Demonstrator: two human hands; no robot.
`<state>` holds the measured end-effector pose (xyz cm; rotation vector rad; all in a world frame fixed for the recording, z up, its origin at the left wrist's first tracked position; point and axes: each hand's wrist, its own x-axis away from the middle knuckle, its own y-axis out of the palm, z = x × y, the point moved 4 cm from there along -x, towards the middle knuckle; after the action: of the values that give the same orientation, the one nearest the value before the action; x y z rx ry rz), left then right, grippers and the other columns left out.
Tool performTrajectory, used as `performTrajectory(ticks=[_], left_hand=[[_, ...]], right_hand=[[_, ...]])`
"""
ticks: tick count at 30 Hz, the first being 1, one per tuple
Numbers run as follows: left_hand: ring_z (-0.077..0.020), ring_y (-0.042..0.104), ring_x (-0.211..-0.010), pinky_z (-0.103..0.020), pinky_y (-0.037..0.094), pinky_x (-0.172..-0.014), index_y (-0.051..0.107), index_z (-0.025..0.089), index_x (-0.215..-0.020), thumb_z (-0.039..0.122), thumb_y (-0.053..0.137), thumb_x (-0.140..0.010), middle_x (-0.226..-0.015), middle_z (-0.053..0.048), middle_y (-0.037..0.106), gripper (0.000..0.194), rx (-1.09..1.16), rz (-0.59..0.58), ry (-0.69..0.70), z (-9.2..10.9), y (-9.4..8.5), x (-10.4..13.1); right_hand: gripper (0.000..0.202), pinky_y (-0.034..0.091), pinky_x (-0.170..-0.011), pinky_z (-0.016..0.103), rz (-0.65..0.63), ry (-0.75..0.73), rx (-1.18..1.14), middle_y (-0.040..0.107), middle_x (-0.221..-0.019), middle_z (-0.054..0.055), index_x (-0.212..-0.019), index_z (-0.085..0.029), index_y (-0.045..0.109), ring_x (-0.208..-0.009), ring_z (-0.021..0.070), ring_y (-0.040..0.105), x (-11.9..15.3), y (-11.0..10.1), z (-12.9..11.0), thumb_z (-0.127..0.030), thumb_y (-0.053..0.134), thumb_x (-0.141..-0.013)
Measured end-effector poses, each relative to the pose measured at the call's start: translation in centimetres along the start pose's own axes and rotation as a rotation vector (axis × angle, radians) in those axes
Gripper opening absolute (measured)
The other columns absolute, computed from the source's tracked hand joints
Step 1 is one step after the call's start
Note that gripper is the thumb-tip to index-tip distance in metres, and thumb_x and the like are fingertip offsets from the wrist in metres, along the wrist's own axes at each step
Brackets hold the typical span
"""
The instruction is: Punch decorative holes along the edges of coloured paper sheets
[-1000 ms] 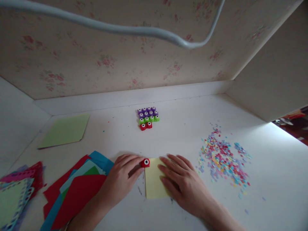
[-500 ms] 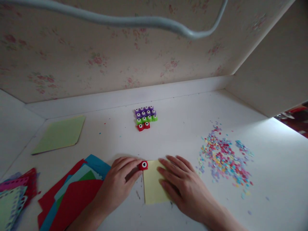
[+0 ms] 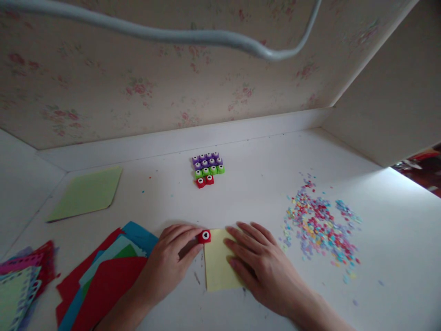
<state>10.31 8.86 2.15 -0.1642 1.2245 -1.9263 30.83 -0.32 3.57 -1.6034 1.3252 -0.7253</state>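
Note:
My left hand (image 3: 168, 264) grips a small red paper punch (image 3: 204, 236) between its fingertips at the top left corner of a pale yellow paper sheet (image 3: 217, 266). My right hand (image 3: 262, 266) lies flat on the right part of that sheet, fingers spread, pressing it to the white table (image 3: 251, 197). Farther back at the middle stands a block of small punches (image 3: 206, 168): purple ones at the rear, green in the middle, two red in front.
A stack of red, blue and green paper sheets (image 3: 103, 271) lies left of my left hand. Punched lacy sheets (image 3: 20, 280) sit at the far left edge. A light green sheet (image 3: 86, 193) lies back left. Colourful paper confetti (image 3: 320, 225) is scattered on the right.
Both hands, the punch and the yellow sheet have stayed nearly in place; only the view has shifted slightly.

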Motion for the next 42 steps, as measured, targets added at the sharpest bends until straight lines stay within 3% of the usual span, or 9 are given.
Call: performTrajectory(ticks=[8,14,20,25,32,38,42], left_hand=[[-0.0241,0.063,-0.111,-0.04,0.054,-0.096,0.062,0.024,-0.124,0.039,0.067,-0.087,-0.122,-0.007,0.067,0.04,-0.016,-0.039,-0.099,0.1,-1.1,-0.5],[-0.0184,0.067,-0.095,-0.03,0.056,-0.081,0.071,0.023,-0.104,0.041,0.049,-0.097,-0.106,-0.004,0.071,0.029,0.132,-0.111,-0.25,1.0,-1.0,-2.8],[-0.0163,0.064,-0.085,-0.028,0.048,-0.078,0.071,0.022,-0.085,0.035,0.046,-0.098,-0.089,-0.001,0.069,0.031,0.124,-0.301,-0.284,1.5,-0.2,-3.9],[-0.0169,0.06,-0.082,-0.029,0.044,-0.077,0.067,0.02,-0.079,0.031,0.046,-0.096,-0.083,-0.002,0.064,0.03,0.088,-0.326,-0.302,1.6,0.1,-4.0],[-0.0173,0.054,-0.074,-0.029,0.041,-0.069,0.047,0.02,-0.068,0.026,0.044,-0.091,-0.077,-0.001,0.052,0.025,0.026,-0.374,-0.314,1.5,1.3,-4.9],[-0.0182,0.055,-0.076,-0.029,0.043,-0.07,0.05,0.019,-0.068,0.026,0.045,-0.088,-0.078,-0.002,0.054,0.022,0.047,-0.424,-0.31,1.5,1.0,-5.6],[-0.019,0.059,-0.08,-0.03,0.046,-0.074,0.061,0.018,-0.074,0.032,0.048,-0.09,-0.081,-0.003,0.062,0.025,0.119,-0.451,-0.295,1.4,0.3,-5.5]], right_hand=[[0.033,0.034,-0.114,0.052,0.019,0.025,-0.055,0.055,-0.143,-0.002,-0.13,-0.031,0.061,-0.134,0.0261,0.047,0.1,-0.1,0.1,-0.032,0.048,-0.099],[0.033,0.033,-0.114,0.051,0.001,0.021,-0.056,0.055,-0.143,-0.002,-0.13,-0.031,0.061,-0.134,0.0256,0.046,0.1,-0.3,0.0,-0.034,0.046,-0.1],[0.033,0.032,-0.113,0.052,0.009,0.014,-0.059,0.055,-0.143,-0.002,-0.129,-0.031,0.061,-0.134,0.0254,0.046,0.3,-0.3,0.1,-0.035,0.046,-0.1],[0.032,0.032,-0.113,0.05,0.035,-0.002,-0.064,0.056,-0.142,-0.001,-0.128,-0.03,0.061,-0.132,0.0256,0.047,0.3,-0.4,0.0,-0.034,0.047,-0.1],[0.031,0.032,-0.112,0.049,0.054,0.007,-0.075,0.057,-0.141,-0.001,-0.127,-0.031,0.061,-0.131,0.0254,0.048,0.4,-0.3,0.0,-0.032,0.05,-0.098],[0.031,0.033,-0.112,0.048,0.084,-0.008,-0.075,0.058,-0.14,-0.001,-0.126,-0.031,0.062,-0.129,0.0246,0.049,0.5,-0.5,-0.2,-0.032,0.052,-0.097],[0.03,0.034,-0.11,0.048,0.096,-0.028,-0.066,0.059,-0.138,0.001,-0.125,-0.03,0.063,-0.128,0.0246,0.05,0.6,-0.6,-0.3,-0.031,0.052,-0.096]])
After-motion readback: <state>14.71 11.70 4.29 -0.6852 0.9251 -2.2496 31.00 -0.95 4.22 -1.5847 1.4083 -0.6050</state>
